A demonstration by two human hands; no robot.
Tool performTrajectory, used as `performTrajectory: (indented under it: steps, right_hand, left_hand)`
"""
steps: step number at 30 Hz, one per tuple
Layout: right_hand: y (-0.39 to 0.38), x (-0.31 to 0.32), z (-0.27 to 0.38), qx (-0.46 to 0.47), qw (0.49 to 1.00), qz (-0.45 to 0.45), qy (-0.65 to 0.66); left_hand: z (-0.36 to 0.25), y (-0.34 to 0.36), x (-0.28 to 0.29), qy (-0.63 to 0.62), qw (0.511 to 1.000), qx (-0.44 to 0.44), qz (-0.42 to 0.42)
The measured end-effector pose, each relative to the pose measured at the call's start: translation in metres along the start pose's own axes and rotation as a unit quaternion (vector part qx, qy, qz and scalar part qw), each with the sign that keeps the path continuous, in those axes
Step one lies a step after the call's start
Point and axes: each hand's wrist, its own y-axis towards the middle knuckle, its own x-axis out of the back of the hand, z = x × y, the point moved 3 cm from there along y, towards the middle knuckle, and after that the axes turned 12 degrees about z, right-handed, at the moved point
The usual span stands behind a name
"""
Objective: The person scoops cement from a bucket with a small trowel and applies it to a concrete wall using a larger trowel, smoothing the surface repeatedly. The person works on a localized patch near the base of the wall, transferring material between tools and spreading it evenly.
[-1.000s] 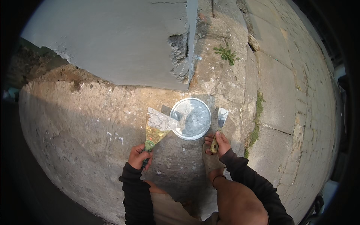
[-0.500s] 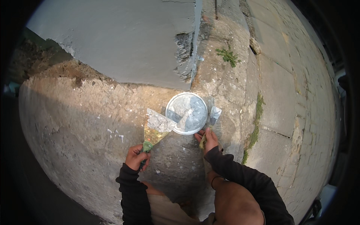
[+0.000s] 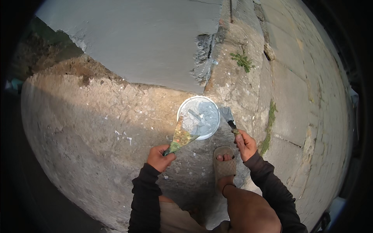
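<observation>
A round white tub [image 3: 206, 136] of grey putty [image 3: 210, 115] stands on the rough concrete near the wall's corner. My left hand [image 3: 158, 158] is closed round the green handle of a wide putty knife [image 3: 180, 136]. The far end of its blade lies over the tub's near-left part, coated with pale putty. My right hand [image 3: 246, 145] grips a narrower putty knife [image 3: 228, 115], whose grey-smeared blade points up and left, close beside the tub's right rim. Whether that blade touches the rim I cannot tell.
Ahead rises a grey plastered wall [image 3: 143, 42] with a broken, crumbling corner [image 3: 201, 58]. Green weeds [image 3: 241, 61] grow right of it, and another strip [image 3: 268, 126] follows a crack beside paving slabs [image 3: 289, 93]. My sandalled foot [image 3: 224, 167] rests just below the tub.
My right hand has moved right with its putty knife, away from the tub's near edge, uncovering my foot. My left putty knife has shifted right, its blade now farther over the tub.
</observation>
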Motion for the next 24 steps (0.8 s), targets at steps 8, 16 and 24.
performTrajectory:
  steps: [8,16,24]
  right_hand:
    - [0.013,0.004,0.046,0.171,0.967,0.027,-0.189]
    - [0.014,0.027,0.037,0.127,0.968,-0.016,-0.217]
    - [-0.012,0.015,0.061,-0.128,0.968,0.108,0.188]
  left_hand:
    - [-0.015,-0.001,0.0,-0.027,0.998,0.019,0.051]
    - [-0.017,0.004,0.0,-0.076,0.996,-0.019,0.054]
    - [-0.013,0.009,-0.01,-0.05,0.996,-0.063,-0.049]
